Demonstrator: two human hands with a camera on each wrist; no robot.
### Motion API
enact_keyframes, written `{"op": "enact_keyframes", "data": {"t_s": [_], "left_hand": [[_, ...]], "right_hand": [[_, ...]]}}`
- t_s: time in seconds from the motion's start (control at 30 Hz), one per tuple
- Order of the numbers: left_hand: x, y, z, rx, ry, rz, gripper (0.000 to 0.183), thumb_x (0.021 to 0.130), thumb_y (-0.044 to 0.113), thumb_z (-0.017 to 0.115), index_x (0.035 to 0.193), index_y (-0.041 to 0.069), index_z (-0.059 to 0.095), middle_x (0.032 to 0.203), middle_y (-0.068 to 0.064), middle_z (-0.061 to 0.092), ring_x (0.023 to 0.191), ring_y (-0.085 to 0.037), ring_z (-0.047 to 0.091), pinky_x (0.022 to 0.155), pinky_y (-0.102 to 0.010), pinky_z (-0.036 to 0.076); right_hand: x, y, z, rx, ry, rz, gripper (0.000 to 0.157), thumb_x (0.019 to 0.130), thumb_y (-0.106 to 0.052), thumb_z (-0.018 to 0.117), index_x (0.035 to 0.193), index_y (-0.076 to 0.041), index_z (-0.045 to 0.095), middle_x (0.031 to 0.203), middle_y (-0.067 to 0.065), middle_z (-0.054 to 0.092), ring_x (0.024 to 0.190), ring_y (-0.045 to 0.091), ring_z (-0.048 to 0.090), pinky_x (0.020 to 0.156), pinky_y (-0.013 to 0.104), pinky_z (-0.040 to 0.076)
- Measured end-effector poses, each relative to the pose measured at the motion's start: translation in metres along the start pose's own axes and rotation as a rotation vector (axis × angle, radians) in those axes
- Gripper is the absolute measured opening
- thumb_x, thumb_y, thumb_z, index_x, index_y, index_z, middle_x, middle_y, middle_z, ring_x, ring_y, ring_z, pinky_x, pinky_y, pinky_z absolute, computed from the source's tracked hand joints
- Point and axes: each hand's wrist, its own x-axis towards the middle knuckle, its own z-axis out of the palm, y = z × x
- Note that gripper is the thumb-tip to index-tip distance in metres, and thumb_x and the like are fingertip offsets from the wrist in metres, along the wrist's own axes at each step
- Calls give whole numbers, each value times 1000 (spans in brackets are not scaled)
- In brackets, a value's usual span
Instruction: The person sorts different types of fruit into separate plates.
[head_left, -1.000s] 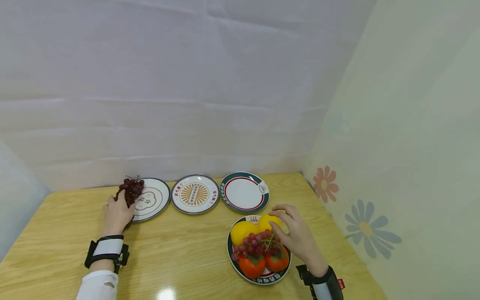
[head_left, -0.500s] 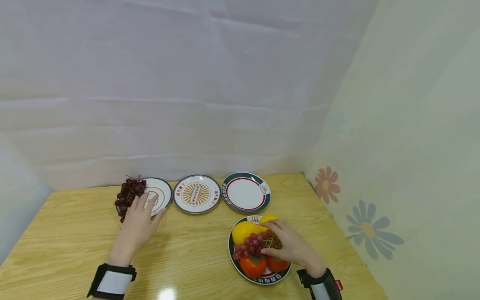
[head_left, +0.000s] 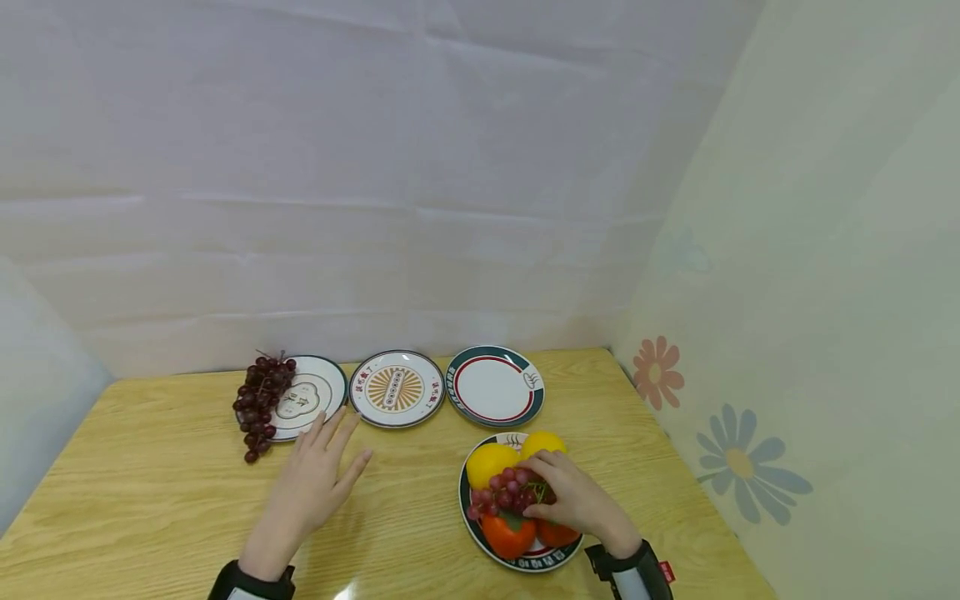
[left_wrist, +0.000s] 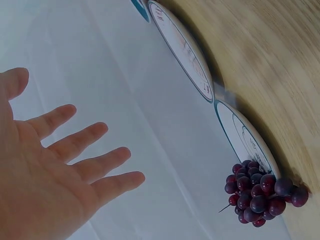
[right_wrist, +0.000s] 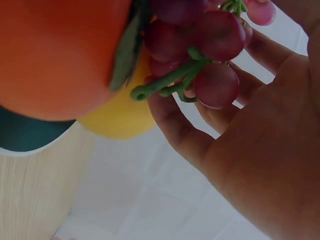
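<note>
My left hand (head_left: 309, 492) is over the table with its fingers straight and spread, holding nothing. Beyond it a bunch of dark grapes (head_left: 262, 398) lies over the left side of a white plate (head_left: 330, 382), some of it hanging onto the table. My right hand (head_left: 577, 502) curls its fingers and thumb round the stem end of a bunch of red grapes (head_left: 504, 490). Those grapes rest on a fruit-filled plate (head_left: 467, 518), between two yellow fruits (head_left: 491, 463) and two orange persimmons (head_left: 508, 537). In the right wrist view, fingers (right_wrist: 185, 135) bend behind the red grapes and green stem (right_wrist: 170, 80).
A plate with a sunburst print (head_left: 420, 398) and a green-rimmed plate (head_left: 491, 387) stand in a row beside the left plate, along the table's back edge. White sheeting (head_left: 420, 208) rises behind. A wall with flower decals (head_left: 738, 462) borders the right side.
My left hand has let go of the dark grapes and moved right and toward me, its fingers spreading. My right hand has come down onto the red grapes and closed round them.
</note>
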Motion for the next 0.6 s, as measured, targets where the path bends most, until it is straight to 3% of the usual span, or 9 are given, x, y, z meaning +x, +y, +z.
{"op": "enact_keyframes", "data": {"t_s": [0.17,0.3,0.43,0.6], "left_hand": [[-2,7,-2,-18,7,24,54,92,37,54,137,9,44,141,-19,41,129,-44,31,103,-64,32],[-3,18,-5,-30,1,69,58,91,40,56,138,9,42,141,-16,42,131,-40,32,105,-59,35],[-3,38,-7,-36,-4,131,64,88,46,57,140,11,40,142,-12,43,133,-35,32,106,-54,36],[-3,67,-5,-74,12,258,73,83,53,61,141,15,38,141,-5,45,132,-26,36,101,-48,45]], "right_hand": [[3,-3,-2,8,18,-26,42,73,-18,79,109,-14,59,104,-3,54,91,9,50,82,33,55],[7,-14,-8,21,144,-94,43,69,-14,80,106,-14,58,104,-4,53,90,6,50,78,27,57],[9,-34,-17,4,301,-213,46,66,-13,83,106,-12,59,107,0,55,94,9,52,77,28,58],[16,-61,-20,-51,357,-395,45,65,-16,83,104,-10,61,108,3,56,96,11,50,76,25,58]]}}
